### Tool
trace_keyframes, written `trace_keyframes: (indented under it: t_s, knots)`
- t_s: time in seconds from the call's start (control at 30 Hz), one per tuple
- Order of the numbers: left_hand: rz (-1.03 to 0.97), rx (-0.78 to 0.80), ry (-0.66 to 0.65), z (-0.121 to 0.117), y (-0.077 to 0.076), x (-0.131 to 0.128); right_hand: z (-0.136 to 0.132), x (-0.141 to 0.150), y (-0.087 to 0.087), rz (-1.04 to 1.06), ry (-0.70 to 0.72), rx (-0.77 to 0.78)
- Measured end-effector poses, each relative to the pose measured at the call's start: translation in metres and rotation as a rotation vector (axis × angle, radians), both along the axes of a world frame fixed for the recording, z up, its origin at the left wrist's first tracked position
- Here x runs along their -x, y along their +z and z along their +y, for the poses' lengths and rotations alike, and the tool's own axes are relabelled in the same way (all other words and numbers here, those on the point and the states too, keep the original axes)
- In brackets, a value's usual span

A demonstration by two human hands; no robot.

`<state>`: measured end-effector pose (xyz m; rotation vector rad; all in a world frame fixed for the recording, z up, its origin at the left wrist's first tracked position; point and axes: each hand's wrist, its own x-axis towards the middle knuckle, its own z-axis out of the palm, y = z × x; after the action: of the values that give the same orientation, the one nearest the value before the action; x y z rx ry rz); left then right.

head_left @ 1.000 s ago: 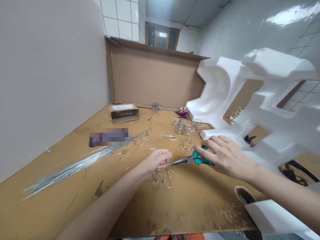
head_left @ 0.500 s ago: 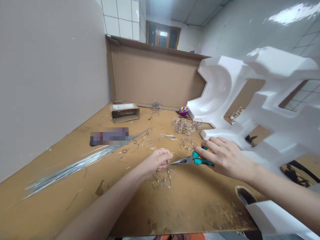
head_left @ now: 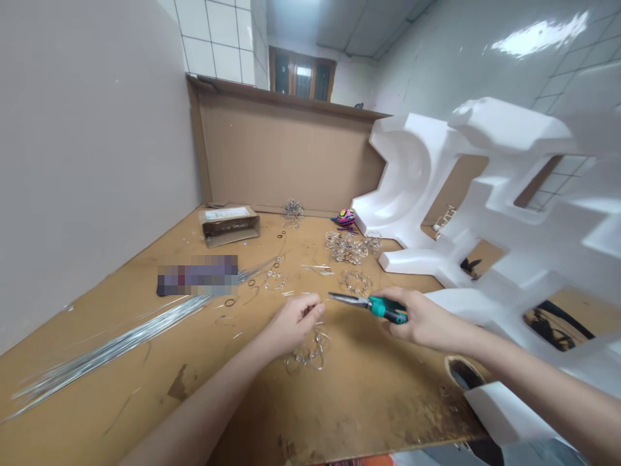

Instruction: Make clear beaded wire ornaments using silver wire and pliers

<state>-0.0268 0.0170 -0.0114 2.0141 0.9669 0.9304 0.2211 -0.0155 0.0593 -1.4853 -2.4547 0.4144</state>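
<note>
My left hand [head_left: 297, 318] is closed, its fingers pinching a looped wire piece with clear beads [head_left: 310, 353] that hangs below the hand. In my right hand [head_left: 410, 316] are needle-nose pliers [head_left: 371, 305] with teal and black handles. Their jaws point left toward my left fingertips, a small gap apart from them. Just beyond the pliers a ring of bent wire and beads [head_left: 356, 282] lies on the table. A heap of similar wire pieces [head_left: 350, 247] sits farther back.
A bundle of straight wires [head_left: 140, 336] lies at the left, beside a blurred dark object [head_left: 196, 275]. Behind it stands an open small cardboard box [head_left: 230, 226]. White foam packing [head_left: 412, 155] walls the right side, and a cardboard panel [head_left: 291, 149] the back. The table [head_left: 369, 401] has a hole at right.
The pliers have drawn back from the wire piece at my left fingers, and my right hand has turned and closed more around the handles. The whole view has shifted slightly.
</note>
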Motion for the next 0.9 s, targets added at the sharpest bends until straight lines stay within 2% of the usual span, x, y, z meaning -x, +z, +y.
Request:
trace_keyframes:
  t_s: [0.1, 0.2, 0.37, 0.5, 0.6, 0.67, 0.73, 0.83, 0.9]
  knots:
    - [-0.096, 0.113, -0.018, 0.002, 0.002, 0.002, 0.005, -0.006, -0.018, -0.017, -0.133, -0.009]
    - [-0.205, 0.252, -0.043, 0.003, 0.006, 0.005, 0.007, -0.01, -0.042, -0.232, -0.23, -0.118]
    - [-0.345, 0.359, -0.039, 0.006, 0.007, 0.009, 0.001, -0.006, -0.076, -0.398, -0.218, -0.317]
    - [-0.284, 0.349, -0.043, 0.005, 0.007, 0.009, -0.001, -0.002, -0.088, -0.388, -0.168, -0.407]
    - [-0.175, 0.304, -0.037, 0.002, 0.01, 0.008, 0.002, 0.0, -0.085, -0.339, -0.127, -0.405]
    - [-0.102, 0.234, -0.047, 0.0, 0.012, 0.008, 0.007, 0.005, -0.073, -0.231, -0.116, -0.353]
    - [-0.021, 0.16, -0.088, -0.001, 0.012, 0.007, 0.014, 0.015, -0.057, 0.012, -0.138, -0.214]
    - [0.136, 0.092, -0.12, -0.002, 0.009, 0.007, 0.021, 0.037, -0.037, 0.406, -0.109, 0.238]
    - [0.24, 0.029, -0.099, -0.001, 0.005, 0.008, 0.026, 0.051, -0.032, 0.519, -0.047, 0.375]
